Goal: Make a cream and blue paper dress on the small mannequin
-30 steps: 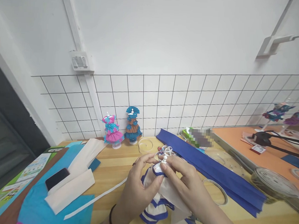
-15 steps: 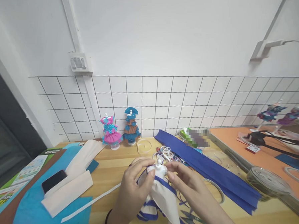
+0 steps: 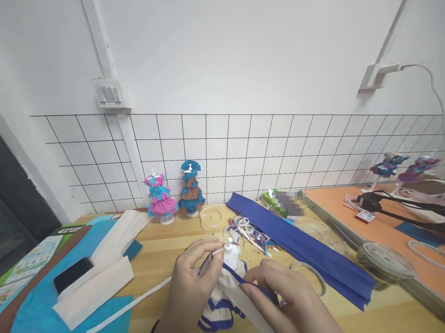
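Observation:
A small white dress-form mannequin (image 3: 232, 257) stands on the wooden table in front of me, wearing a tiered skirt (image 3: 217, 315) of cream paper edged in blue. My left hand (image 3: 196, 277) is closed at the mannequin's left-side shoulder, thumb and fingers pinching the upper end of a blue-edged cream paper strip (image 3: 250, 307). That strip slants across the mannequin's front. Lower on the right, my right hand (image 3: 288, 299) pinches the strip along its blue edge between thumb and fingers. The mannequin's base is hidden.
Two dressed mannequins, one pink and blue (image 3: 162, 200), one teal and brown (image 3: 192, 190), stand by the wall. Ribbon scraps (image 3: 249, 232), a long blue paper length (image 3: 296, 247) and a clear reel (image 3: 385, 262) lie rightward. A phone (image 3: 73, 274) rests on papers at left.
My right hand has moved from the mannequin's shoulder down and right, along the strip, which is now drawn out. My left hand stays at the shoulder. The view has shifted slightly.

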A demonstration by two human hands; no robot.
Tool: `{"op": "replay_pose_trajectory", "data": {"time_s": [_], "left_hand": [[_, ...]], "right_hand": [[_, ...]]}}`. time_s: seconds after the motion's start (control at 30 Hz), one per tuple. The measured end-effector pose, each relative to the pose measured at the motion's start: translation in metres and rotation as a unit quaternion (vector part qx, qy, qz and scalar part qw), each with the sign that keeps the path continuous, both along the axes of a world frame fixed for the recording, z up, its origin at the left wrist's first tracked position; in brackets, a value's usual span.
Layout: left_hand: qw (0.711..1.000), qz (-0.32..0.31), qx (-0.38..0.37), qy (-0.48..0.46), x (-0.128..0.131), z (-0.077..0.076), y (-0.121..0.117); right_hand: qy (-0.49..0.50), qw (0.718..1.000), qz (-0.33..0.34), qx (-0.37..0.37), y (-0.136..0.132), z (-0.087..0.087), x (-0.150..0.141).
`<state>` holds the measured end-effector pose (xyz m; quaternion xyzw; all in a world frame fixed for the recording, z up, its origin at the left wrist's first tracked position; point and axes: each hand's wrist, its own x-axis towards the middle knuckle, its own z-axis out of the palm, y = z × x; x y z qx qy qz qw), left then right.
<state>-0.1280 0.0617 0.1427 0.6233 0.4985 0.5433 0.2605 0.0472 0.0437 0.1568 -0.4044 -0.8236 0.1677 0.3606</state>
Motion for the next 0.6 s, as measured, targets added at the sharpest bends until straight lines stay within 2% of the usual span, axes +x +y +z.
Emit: {"op": "replay_pose_trajectory", "data": {"time_s": [0.1,0.2,0.4,0.6], "left_hand": [[0.999,0.001,-0.026,-0.046,0.0029,0.0008,-0.0019],[0.995,0.008,-0.041,-0.090,0.0057,0.0019,-0.0027],[0.991,0.009,-0.062,-0.117,0.0062,0.0038,-0.0021],[0.994,0.000,-0.073,-0.087,0.0051,0.0072,-0.0039]], "right_hand": [[-0.043,0.993,0.011,0.112,-0.0048,0.0028,0.0003],[-0.076,0.981,0.000,0.180,-0.0062,0.0031,0.0007],[-0.111,0.969,-0.039,0.218,-0.0050,0.0014,0.0014],[-0.126,0.959,-0.062,0.246,-0.0080,-0.0015,-0.0020]]}}
